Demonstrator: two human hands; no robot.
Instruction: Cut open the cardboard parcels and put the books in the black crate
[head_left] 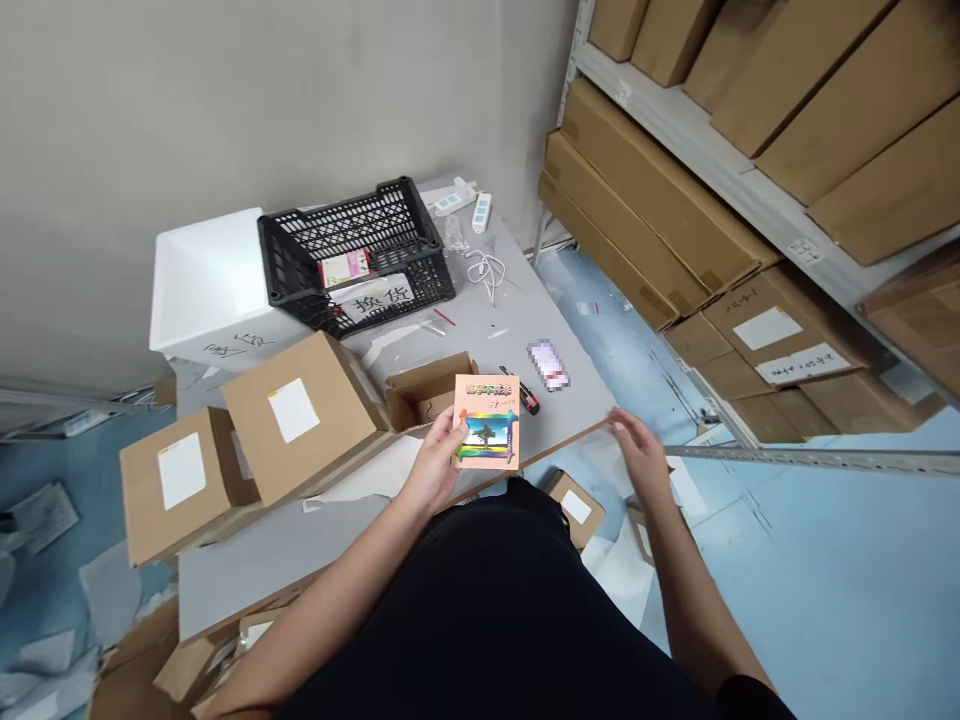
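Left hand (pixel 433 462) pinching a small illustrated booklet (pixel 487 422) by its lower side, fingers (pixel 448 428) closed snugly, cover held square and steady above the near edge of the desk (pixel 300 560). Right hand (pixel 639 455) empty, fingers (pixel 619 424) slightly spread just beside that edge.

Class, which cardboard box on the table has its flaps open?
The small box beside the booklet in the left hand: flaps up, unlike the white-labelled box and its neighbour.
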